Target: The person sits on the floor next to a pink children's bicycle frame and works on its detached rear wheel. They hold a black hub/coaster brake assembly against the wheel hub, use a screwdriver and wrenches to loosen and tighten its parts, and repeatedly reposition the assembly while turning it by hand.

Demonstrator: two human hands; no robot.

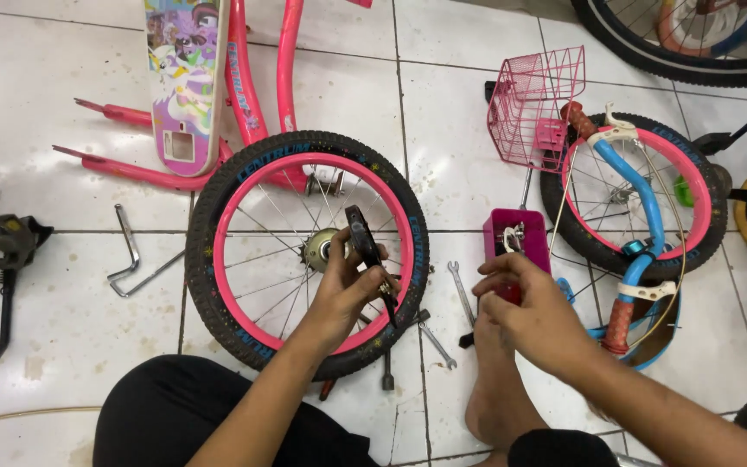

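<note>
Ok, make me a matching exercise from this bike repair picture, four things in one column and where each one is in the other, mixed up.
Things:
1. black crank arm
2. pink wire basket
3. small pink box
4. hex keys

Places:
A. on the tiles left of the pink-rimmed wheel
B. held in the left hand
C. just beyond the right hand
D. by the far wheel with the blue handlebar

Pairs: 1-B, 2-D, 3-C, 4-A

Looking down on a floor (62, 78) of large glossy white tiles with thin dark grout lines. Showing grey scuffs and small dirt specks across the tiles. Reflecting soft, even light, brightest toward the upper left.
</note>
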